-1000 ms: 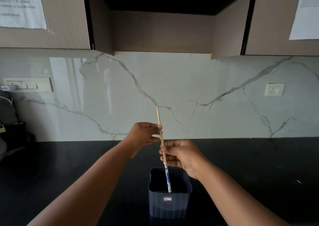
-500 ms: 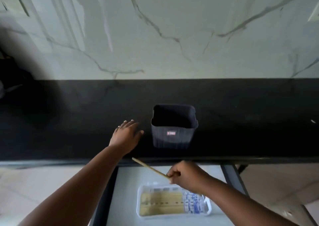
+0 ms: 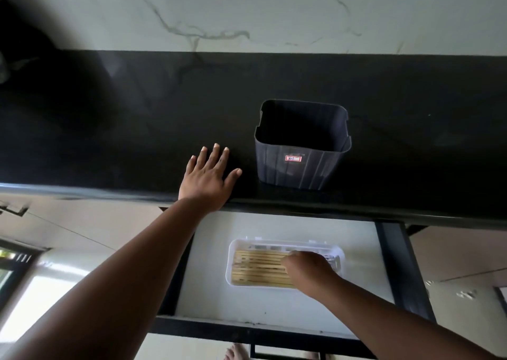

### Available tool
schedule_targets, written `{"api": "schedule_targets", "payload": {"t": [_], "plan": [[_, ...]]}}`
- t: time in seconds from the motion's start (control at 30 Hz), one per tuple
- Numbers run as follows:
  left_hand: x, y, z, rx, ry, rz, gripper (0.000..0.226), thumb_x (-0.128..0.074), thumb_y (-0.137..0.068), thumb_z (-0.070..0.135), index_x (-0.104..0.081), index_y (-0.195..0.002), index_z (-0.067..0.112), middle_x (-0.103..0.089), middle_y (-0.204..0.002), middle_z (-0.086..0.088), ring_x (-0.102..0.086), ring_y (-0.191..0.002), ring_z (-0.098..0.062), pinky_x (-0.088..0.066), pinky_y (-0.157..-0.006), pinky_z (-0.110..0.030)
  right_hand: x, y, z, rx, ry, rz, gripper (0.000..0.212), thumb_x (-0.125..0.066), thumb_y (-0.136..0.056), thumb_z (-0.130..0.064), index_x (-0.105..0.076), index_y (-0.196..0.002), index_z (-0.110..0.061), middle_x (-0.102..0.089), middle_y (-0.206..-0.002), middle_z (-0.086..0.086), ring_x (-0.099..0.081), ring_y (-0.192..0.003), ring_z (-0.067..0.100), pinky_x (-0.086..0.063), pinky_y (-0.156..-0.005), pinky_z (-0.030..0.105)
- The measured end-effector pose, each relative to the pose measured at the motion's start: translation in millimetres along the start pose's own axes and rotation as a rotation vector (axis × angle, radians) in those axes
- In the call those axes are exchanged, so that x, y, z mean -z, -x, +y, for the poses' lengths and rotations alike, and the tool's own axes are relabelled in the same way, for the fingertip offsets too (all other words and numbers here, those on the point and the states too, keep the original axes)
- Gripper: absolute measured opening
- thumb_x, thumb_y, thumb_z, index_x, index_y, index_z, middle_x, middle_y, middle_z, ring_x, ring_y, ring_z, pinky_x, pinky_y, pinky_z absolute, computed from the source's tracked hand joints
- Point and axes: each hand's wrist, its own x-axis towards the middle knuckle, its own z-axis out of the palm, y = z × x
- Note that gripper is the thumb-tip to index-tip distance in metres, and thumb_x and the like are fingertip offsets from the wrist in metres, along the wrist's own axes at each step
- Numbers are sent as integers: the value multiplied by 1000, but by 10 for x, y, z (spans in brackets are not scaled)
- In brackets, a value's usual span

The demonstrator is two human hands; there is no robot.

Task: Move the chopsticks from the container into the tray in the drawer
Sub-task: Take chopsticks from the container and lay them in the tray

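Resting flat on black table [image 3: 109,129], left hand [image 3: 208,179], fingers spread, left of dark container [image 3: 299,167]. Right hand [image 3: 308,273], finger state unclear, over chopsticks [image 3: 258,270] in white tray [image 3: 230,263], open drawer [image 3: 274,304].

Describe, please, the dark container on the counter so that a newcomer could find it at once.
Start at the black stone countertop below the white marbled wall. Near its front edge, above the open drawer, stands a dark ribbed plastic container, squarish with rounded corners and open on top. A small red and white label on its front marks it; the flat left hand lies beside it.
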Motion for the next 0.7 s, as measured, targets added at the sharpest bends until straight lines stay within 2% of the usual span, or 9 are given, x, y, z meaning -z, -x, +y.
{"api": "schedule_targets", "payload": {"t": [0.3,0.4,0.47,0.53,0.57,0.63,0.7], "plan": [[7,-6,-5,-11,-6,8,71,-15,-94,65,-11,-154,27,-4,-163,1,2,-149,-22,1,-120,-41,-21,45,11,-4,-20,58,17,-44,-97,-11,-46,-91,-27,-46,-89,5,-43,-77,21,-19,-59,13],[-3,-12,-11,-21,-2,-8,72,-13,-93,66,-10,-154,27,-3,-163,1,3,-149,-22,1,-120,-42,72,174,23,-56,-28,112,16,-43,-97,-14,-48,-89,-27,-49,-88,2,-45,-76,20,-22,-58,13],[8,-23,-15,-29,5,-36,74,-12,-93,67,-8,-154,25,-1,-163,-1,5,-149,-23,2,-120,-43,157,311,21,-131,-15,163,21,-41,-95,-11,-48,-79,-23,-54,-83,0,-48,-73,21,-29,-53,20],[28,-3,-16,-39,0,-70,76,-10,-92,67,-5,-154,24,2,-163,-2,8,-149,-23,4,-119,-43,220,460,15,-154,-23,259,27,-38,-92,-10,-46,-68,-19,-54,-75,-1,-52,-75,20,-42,-60,26],[37,28,-15,-46,-7,-84,76,-10,-92,67,-3,-154,24,4,-163,-2,9,-149,-23,5,-119,-42,242,527,14,-163,-57,302,27,-38,-91,-12,-47,-66,-17,-53,-73,-2,-52,-75,20,-44,-59,26],[51,145,0,-59,-9,-106,76,-9,-92,67,0,-154,23,7,-163,-2,12,-148,-23,6,-119,-43,287,660,-14,-193,-108,358,24,-41,-91,-17,-52,-69,-16,-56,-74,-3,-51,-72,17,-35,-50,23],[68,323,29,-65,-1,-131,76,-10,-93,66,3,-154,23,11,-162,-3,16,-147,-23,8,-119,-43,310,786,-31,-204,-148,390,22,-43,-91,-20,-52,-70,-20,-55,-76,-4,-52,-69,15,-30,-49,20]]}}
